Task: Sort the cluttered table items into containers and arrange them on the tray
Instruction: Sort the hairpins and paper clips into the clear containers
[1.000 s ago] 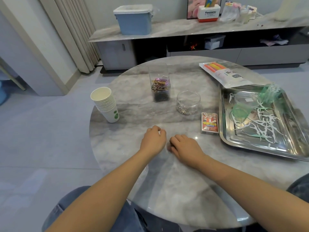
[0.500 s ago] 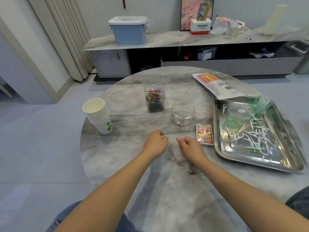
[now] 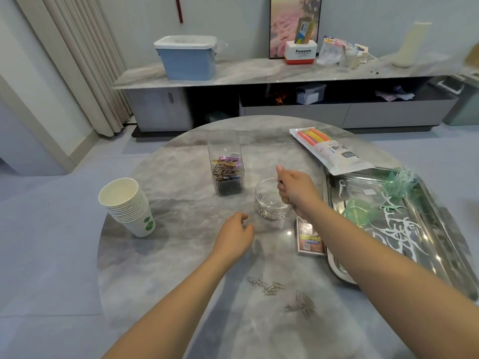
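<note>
My right hand (image 3: 295, 189) hovers over the rim of a round glass jar (image 3: 269, 203) that has silver paper clips in its bottom; its curled fingers pinch a few silver clips. My left hand (image 3: 234, 237) floats just above the marble table (image 3: 168, 255) in a loose fist, and its contents are hidden. Loose silver paper clips (image 3: 269, 287) lie in small clusters near the front of the table. A tall square clear container (image 3: 228, 172) holds coloured clips. The steel tray (image 3: 334, 265) sits at the right.
A stack of paper cups (image 3: 127, 206) stands at the left. A card box (image 3: 309, 238) lies beside the tray, under my right forearm. A pouch of coloured sticks (image 3: 329, 151) overlaps the tray's far corner. Inside the tray lie a green cup (image 3: 359, 211), a green mesh (image 3: 400, 181) and white picks (image 3: 399, 229).
Both hands lifted off the pile of clips near the table's front. My right hand travelled forward to the glass jar, and my left hand rose and moved a little forward.
</note>
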The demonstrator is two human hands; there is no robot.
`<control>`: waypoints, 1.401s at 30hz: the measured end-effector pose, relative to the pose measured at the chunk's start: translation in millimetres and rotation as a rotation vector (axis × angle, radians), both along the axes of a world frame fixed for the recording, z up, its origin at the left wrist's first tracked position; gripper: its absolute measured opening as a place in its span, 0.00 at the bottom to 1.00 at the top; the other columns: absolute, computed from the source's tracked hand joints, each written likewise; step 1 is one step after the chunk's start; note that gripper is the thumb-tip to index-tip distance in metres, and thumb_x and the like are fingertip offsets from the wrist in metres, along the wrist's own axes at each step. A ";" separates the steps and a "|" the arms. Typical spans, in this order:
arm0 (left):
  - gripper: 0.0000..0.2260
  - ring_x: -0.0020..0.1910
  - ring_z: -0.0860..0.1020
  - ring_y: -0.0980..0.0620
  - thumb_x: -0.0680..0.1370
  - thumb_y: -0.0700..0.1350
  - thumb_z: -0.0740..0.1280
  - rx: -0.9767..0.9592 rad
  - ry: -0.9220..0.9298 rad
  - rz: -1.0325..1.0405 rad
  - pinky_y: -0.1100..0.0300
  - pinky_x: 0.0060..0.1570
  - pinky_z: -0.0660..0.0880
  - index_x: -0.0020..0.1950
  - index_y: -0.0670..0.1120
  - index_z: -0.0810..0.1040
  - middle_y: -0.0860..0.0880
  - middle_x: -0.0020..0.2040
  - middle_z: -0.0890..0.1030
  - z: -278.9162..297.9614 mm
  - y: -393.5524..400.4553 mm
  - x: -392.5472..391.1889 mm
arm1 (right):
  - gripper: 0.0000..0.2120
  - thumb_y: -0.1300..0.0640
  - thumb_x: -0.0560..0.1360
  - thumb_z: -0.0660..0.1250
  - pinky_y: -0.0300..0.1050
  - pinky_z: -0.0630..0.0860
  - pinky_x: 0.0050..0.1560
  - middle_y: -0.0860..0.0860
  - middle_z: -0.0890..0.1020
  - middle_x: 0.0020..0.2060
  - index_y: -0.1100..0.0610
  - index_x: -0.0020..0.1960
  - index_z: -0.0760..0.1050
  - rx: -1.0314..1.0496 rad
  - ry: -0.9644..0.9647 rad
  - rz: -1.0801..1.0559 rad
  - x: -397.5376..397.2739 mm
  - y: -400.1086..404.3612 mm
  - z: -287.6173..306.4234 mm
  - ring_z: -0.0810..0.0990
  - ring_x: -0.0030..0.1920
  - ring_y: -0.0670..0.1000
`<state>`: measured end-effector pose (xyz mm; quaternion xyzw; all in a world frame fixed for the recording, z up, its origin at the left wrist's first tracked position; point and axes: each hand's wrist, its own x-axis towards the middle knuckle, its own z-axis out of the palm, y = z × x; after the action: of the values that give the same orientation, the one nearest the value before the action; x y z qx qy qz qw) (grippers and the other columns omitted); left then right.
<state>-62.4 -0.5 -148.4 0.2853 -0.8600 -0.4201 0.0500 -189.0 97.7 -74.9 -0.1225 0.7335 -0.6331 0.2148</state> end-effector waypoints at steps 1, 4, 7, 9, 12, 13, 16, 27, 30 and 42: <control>0.17 0.62 0.73 0.48 0.78 0.43 0.60 0.006 0.003 0.010 0.57 0.61 0.69 0.67 0.42 0.71 0.43 0.64 0.74 -1.9 -3.1 -2.0 | 0.20 0.50 0.80 0.57 0.40 0.59 0.26 0.49 0.66 0.25 0.56 0.31 0.65 0.059 0.128 -0.023 -9.0 -11.4 0.1 0.63 0.25 0.48; 0.16 0.62 0.73 0.49 0.78 0.43 0.60 0.004 0.010 0.024 0.58 0.61 0.69 0.66 0.43 0.71 0.44 0.63 0.74 -4.0 -4.8 -2.9 | 0.19 0.49 0.81 0.55 0.37 0.62 0.30 0.48 0.69 0.28 0.59 0.36 0.66 0.247 0.477 -0.074 -18.4 -32.5 -10.8 0.67 0.30 0.48; 0.16 0.59 0.74 0.49 0.78 0.43 0.60 -0.005 0.010 0.029 0.59 0.59 0.69 0.65 0.43 0.71 0.44 0.61 0.75 -5.9 -3.5 -3.6 | 0.18 0.48 0.81 0.55 0.47 0.64 0.33 0.51 0.71 0.30 0.60 0.39 0.66 0.317 0.579 -0.021 -20.8 -38.4 -31.6 0.68 0.32 0.52; 0.16 0.57 0.74 0.50 0.78 0.43 0.60 -0.010 0.008 0.025 0.60 0.57 0.69 0.65 0.43 0.71 0.45 0.60 0.74 -6.1 -3.8 -4.8 | 0.16 0.48 0.81 0.55 0.47 0.62 0.33 0.51 0.73 0.32 0.58 0.40 0.67 0.439 0.670 0.027 -22.9 -37.0 -41.4 0.70 0.33 0.53; 0.16 0.55 0.75 0.51 0.78 0.43 0.60 -0.015 -0.006 0.021 0.61 0.57 0.69 0.65 0.43 0.71 0.45 0.61 0.73 -7.3 -5.8 -5.2 | 0.17 0.49 0.80 0.57 0.45 0.63 0.33 0.51 0.75 0.31 0.58 0.38 0.71 0.521 0.770 0.017 -25.6 -29.8 -49.1 0.72 0.36 0.53; 0.16 0.55 0.75 0.50 0.78 0.43 0.60 -0.019 -0.012 0.018 0.61 0.57 0.69 0.65 0.43 0.71 0.45 0.61 0.73 -7.9 -6.0 -5.3 | 0.17 0.49 0.79 0.58 0.45 0.65 0.33 0.51 0.78 0.32 0.58 0.38 0.74 0.502 0.758 0.016 -26.7 -26.2 -51.1 0.74 0.37 0.53; 0.16 0.55 0.75 0.50 0.77 0.42 0.61 -0.023 -0.019 0.007 0.60 0.58 0.70 0.64 0.43 0.72 0.44 0.61 0.72 -8.6 -4.5 -5.0 | 0.14 0.51 0.78 0.62 0.45 0.70 0.38 0.50 0.81 0.35 0.57 0.40 0.79 0.409 0.694 0.047 -25.9 -13.6 -50.1 0.76 0.40 0.52; 0.14 0.58 0.76 0.47 0.75 0.40 0.63 -0.131 -0.097 -0.094 0.58 0.59 0.71 0.60 0.41 0.76 0.42 0.59 0.77 -6.3 -7.9 2.7 | 0.04 0.59 0.73 0.68 0.37 0.68 0.44 0.46 0.76 0.39 0.56 0.48 0.79 0.462 0.721 0.306 30.4 55.5 -36.3 0.72 0.38 0.43; 0.19 0.67 0.68 0.43 0.77 0.40 0.59 -0.296 -0.149 -0.120 0.55 0.66 0.65 0.68 0.40 0.69 0.40 0.68 0.70 -2.7 -20.5 -2.0 | 0.08 0.56 0.74 0.68 0.38 0.67 0.45 0.45 0.73 0.40 0.56 0.52 0.78 0.613 0.692 0.497 47.8 72.6 -37.8 0.69 0.35 0.39; 0.22 0.72 0.62 0.44 0.79 0.45 0.58 -0.477 -0.319 -0.234 0.53 0.68 0.59 0.72 0.42 0.63 0.42 0.73 0.63 2.7 -48.7 -29.1 | 0.15 0.54 0.75 0.66 0.47 0.71 0.58 0.48 0.69 0.49 0.54 0.60 0.75 0.826 0.535 0.619 59.4 72.6 -44.5 0.74 0.53 0.50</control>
<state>-91.5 -49.3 -145.8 0.2269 -0.9583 -0.1593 -0.0690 -129.6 170.2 -119.4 -0.3931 0.8785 -0.1494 0.2268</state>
